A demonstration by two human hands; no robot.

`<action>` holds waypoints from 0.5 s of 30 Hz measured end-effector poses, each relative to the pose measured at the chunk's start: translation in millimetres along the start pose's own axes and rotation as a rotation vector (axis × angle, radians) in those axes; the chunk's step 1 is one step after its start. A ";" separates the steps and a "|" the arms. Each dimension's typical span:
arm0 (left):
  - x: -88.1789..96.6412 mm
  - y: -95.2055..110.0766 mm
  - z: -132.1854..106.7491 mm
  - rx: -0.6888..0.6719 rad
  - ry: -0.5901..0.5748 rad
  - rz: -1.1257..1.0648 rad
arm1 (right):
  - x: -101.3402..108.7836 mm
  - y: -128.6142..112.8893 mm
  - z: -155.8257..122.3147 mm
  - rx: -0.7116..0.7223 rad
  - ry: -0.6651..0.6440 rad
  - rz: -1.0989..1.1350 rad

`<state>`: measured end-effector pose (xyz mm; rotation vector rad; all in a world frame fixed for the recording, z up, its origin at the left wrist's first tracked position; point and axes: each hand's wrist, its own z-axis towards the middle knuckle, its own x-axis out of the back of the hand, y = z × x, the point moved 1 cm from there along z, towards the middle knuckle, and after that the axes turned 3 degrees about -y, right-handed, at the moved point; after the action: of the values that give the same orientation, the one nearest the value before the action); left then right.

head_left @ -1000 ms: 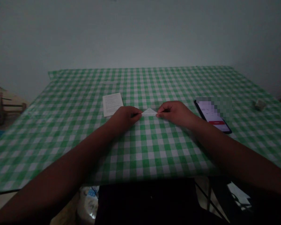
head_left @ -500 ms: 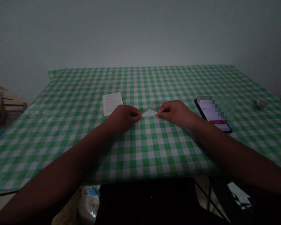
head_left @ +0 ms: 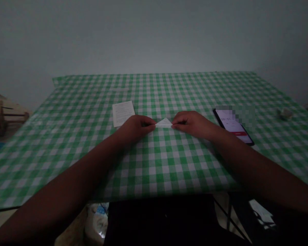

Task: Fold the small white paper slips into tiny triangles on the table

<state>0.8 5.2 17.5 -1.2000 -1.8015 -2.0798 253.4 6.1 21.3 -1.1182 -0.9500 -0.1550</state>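
Note:
A small piece of folded paper (head_left: 164, 123), white with printed lines and triangular in outline, is stretched between my two hands just over the tablecloth. My left hand (head_left: 136, 128) pinches its left corner between thumb and fingertips. At the right corner, my right hand (head_left: 192, 123) grips it in the same kind of pinch. The paper's peak points away from me. Behind my left hand lies a stack of printed paper (head_left: 123, 112), partly covered by that hand.
A green-and-white checked cloth (head_left: 159, 171) covers the table. To the right of my right hand lies a phone (head_left: 233, 126) with its screen lit and part of it blurred. Farther right sits a small crumpled object (head_left: 285, 113). A pale wall (head_left: 154, 37) rises behind the table.
The folded paper's peak looks slightly taller and its outline more clearly triangular. Both hands keep their pinch with barely any shift. The phone's screen shows larger digits now.

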 end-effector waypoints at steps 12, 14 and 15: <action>-0.5 8.7 -2.0 -0.042 -0.009 0.089 | -5.6 -0.6 -1.0 -0.059 0.087 -0.014; -1.3 7.2 -1.8 -0.040 -0.010 0.074 | -5.5 -2.0 -1.0 -0.062 0.096 -0.009; -1.7 6.2 -1.6 -0.041 -0.009 0.067 | -5.3 -2.7 -0.9 -0.062 0.098 -0.005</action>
<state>4.8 1.4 21.2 -1.2637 -1.7056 -2.0880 249.2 2.3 19.3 -1.1544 -0.8655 -0.2428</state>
